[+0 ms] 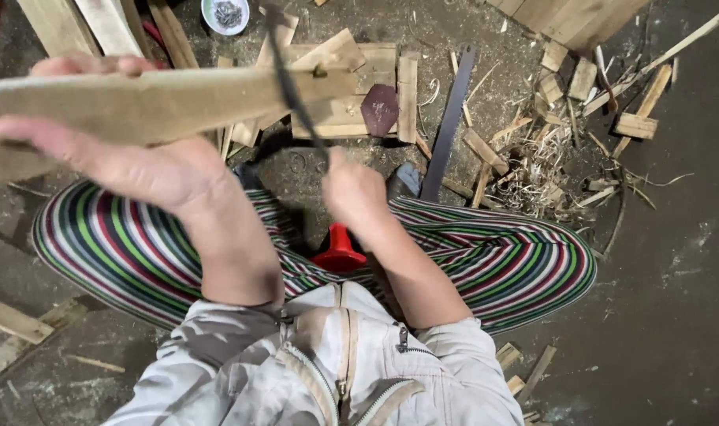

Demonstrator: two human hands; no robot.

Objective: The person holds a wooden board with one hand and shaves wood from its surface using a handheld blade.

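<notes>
Wooden plank lies across the left hand, whose fingers wrap its underside with the thumb over the top edge. Just right of the plank, the right hand is clenched around a thin dark blade crossing the plank's end. A red stool sits below the plank, between striped trousers.

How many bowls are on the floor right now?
1: a small white bowl with dark bits inside sits at the top edge of view, beyond the wooden plank held in the left hand. Others may lie out of frame.
</notes>
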